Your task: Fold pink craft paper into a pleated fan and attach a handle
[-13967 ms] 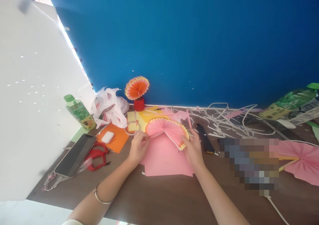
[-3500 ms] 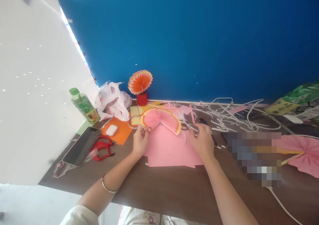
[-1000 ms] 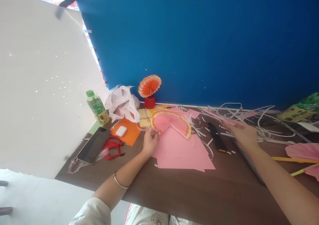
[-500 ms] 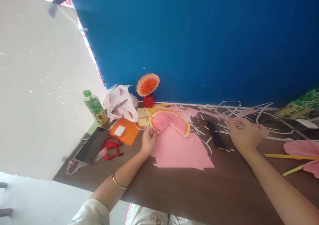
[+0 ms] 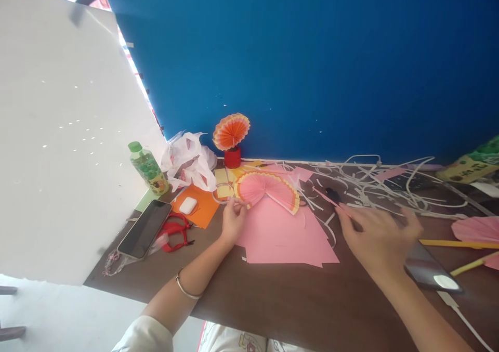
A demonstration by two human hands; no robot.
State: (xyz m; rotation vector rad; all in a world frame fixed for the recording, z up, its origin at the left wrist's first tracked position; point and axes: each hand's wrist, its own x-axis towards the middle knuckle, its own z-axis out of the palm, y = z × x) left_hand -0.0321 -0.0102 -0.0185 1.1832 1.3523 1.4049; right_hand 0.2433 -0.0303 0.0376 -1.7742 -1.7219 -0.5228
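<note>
A pleated paper fan (image 5: 265,190), pink with a yellow-and-orange border, lies half spread on a stack of pink paper sheets (image 5: 288,243). My left hand (image 5: 234,219) is closed in a pinch on the fan's left corner. Beside the stack's right edge, my right hand (image 5: 378,237) is slightly blurred, and its thumb and fingertips pinch a thin pink paper strip (image 5: 324,197) pointing up and left. A dark utility knife (image 5: 332,195) lies just behind that hand, mostly covered by it. Close to my left hand is a clear roll of tape (image 5: 223,193).
A finished orange paper rosette (image 5: 232,133) stands in a red holder by the blue wall. Left are a green-capped bottle (image 5: 148,170), a plastic bag (image 5: 189,159), a phone (image 5: 145,230) and an earbud case (image 5: 188,205). White cables and paper scraps (image 5: 390,185) lie behind my right hand.
My right hand has moved left and toward me with the pink strip, now covering most of the utility knife. A dark device at right has come into sight. My left hand stays on the fan.
</note>
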